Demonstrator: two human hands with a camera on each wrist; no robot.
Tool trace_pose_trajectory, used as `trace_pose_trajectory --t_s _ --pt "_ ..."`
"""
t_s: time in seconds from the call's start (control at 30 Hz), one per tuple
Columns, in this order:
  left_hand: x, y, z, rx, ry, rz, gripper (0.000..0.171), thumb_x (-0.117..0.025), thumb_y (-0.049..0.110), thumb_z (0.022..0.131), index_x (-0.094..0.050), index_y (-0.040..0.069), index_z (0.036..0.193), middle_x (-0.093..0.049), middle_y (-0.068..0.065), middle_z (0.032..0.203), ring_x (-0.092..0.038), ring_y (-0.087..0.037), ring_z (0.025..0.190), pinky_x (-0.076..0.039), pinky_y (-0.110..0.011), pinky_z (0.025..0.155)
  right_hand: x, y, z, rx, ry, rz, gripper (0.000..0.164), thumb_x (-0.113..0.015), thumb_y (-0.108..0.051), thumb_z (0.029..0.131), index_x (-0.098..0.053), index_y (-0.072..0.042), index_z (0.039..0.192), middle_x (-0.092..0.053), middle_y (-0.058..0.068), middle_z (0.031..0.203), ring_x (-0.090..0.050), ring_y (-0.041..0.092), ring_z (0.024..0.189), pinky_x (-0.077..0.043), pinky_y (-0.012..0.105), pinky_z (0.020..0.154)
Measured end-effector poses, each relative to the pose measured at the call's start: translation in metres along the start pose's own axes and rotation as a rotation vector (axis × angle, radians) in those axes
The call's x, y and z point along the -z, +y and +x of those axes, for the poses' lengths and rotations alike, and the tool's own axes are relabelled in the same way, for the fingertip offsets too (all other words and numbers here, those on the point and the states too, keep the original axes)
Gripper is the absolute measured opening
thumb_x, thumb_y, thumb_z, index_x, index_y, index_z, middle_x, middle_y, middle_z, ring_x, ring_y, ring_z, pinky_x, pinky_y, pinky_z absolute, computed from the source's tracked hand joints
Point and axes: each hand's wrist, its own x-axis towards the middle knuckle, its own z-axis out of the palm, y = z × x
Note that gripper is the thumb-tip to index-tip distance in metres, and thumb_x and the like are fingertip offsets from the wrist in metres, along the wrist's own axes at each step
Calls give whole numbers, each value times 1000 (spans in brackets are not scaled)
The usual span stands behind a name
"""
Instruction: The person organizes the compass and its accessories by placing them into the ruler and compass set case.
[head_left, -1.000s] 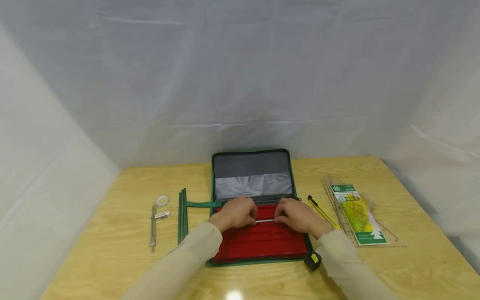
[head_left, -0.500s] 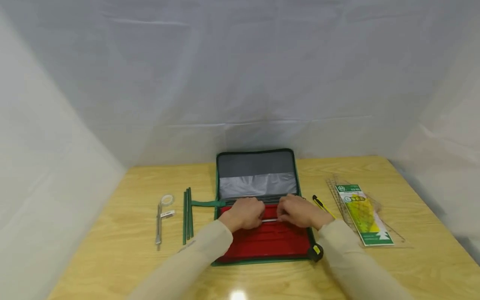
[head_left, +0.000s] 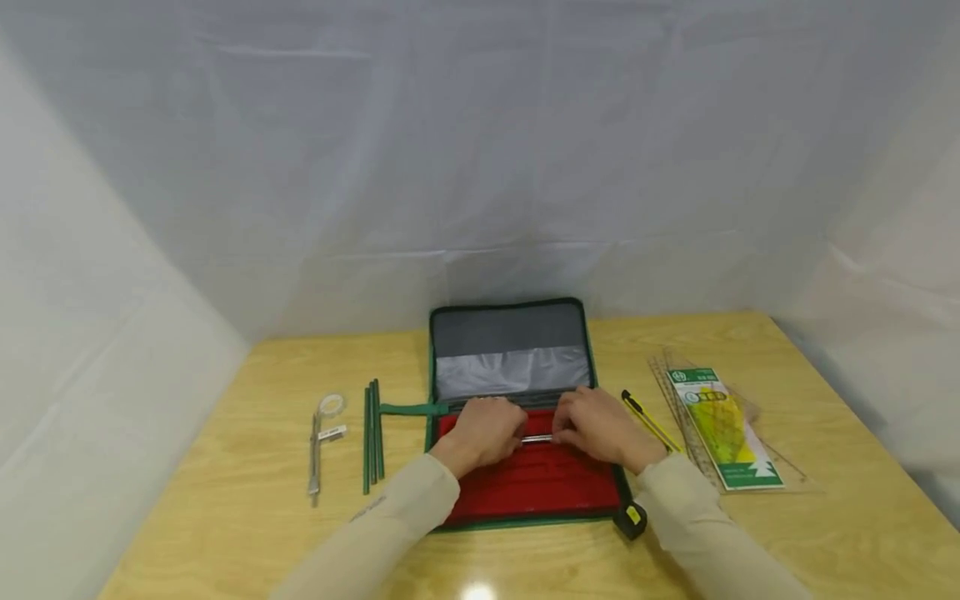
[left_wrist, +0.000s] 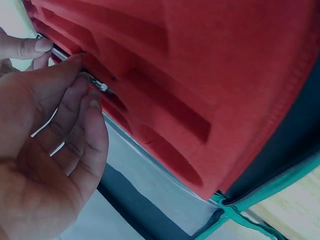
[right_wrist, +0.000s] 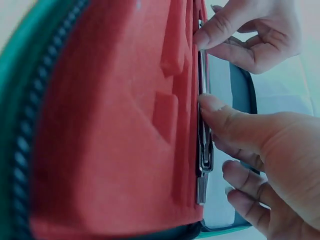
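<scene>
Both hands work over the red molded insert (head_left: 528,492) of an unzipped green-edged case. A slim silver drawing compass (right_wrist: 205,155) with its legs together lies along a groove there. Its knurled handle shows in the right wrist view. My left hand (head_left: 486,432) pinches one part of it between thumb and fingers. Farther along, my right hand (head_left: 598,425) pinches it near the hinge. Only a short bright stretch of the compass shows between the hands in the head view. Several recesses are visible in the insert in the left wrist view.
Left of the case lie green pencils (head_left: 373,433), a green strap (head_left: 408,409), a metal tool (head_left: 314,467), a white ring (head_left: 332,405) and a small white block (head_left: 333,432). To the right are a yellow cutter (head_left: 651,421), set squares in a packet (head_left: 723,429) and a tape measure (head_left: 630,520).
The view has shifted slightly. Both hands stay over the insert holding the compass, with slight finger movement; a little of it still shows between them.
</scene>
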Motion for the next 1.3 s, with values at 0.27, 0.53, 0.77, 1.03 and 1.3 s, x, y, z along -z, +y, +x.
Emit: trace_pose_trajectory --t_s 0.27,0.53,0.77,1.03,1.3 --pt "-2 -2 -6 96 -15 -195 14 -72 22 86 -67 22 72 -59 10 72 -55 -11 64 -47 -31 58 -7 -12 -12 -165 3 96 5 -70 -22 88 -75 -22 87 -58 -11 90 -57 11 81 -49 30 69" --pt "-4 17 -20 29 162 86 12 -67 13 86 -71 15 76 -60 -1 75 -57 -19 73 -52 -31 58 -7 -23 -36 -44 15 -8 26 -65 -21 92 -70 -8 113 -58 3 112 -51 21 97 -47 37 82" --pt "-8 24 -44 -3 207 67 9 -67 16 86 -71 11 91 -66 -2 87 -63 -18 76 -52 -30 61 -5 -40 -52 -123 -56 -23 49 -58 -36 95 -55 -6 134 -52 9 135 -47 27 123 -40 44 98" --pt "-13 25 -59 -4 211 91 27 -67 28 88 -69 6 104 -67 -8 110 -66 -21 91 -53 -32 78 -5 -48 -58 -153 -89 -33 56 -56 -41 95 -53 -2 135 -45 14 142 -42 28 130 -32 44 106" --pt "-16 27 -65 24 78 47 44 -59 34 94 -61 2 124 -57 -13 129 -57 -24 115 -41 -35 99 -6 -55 -60 -177 -151 3 64 -47 -47 98 -46 2 139 -37 18 147 -34 28 135 -26 44 109"
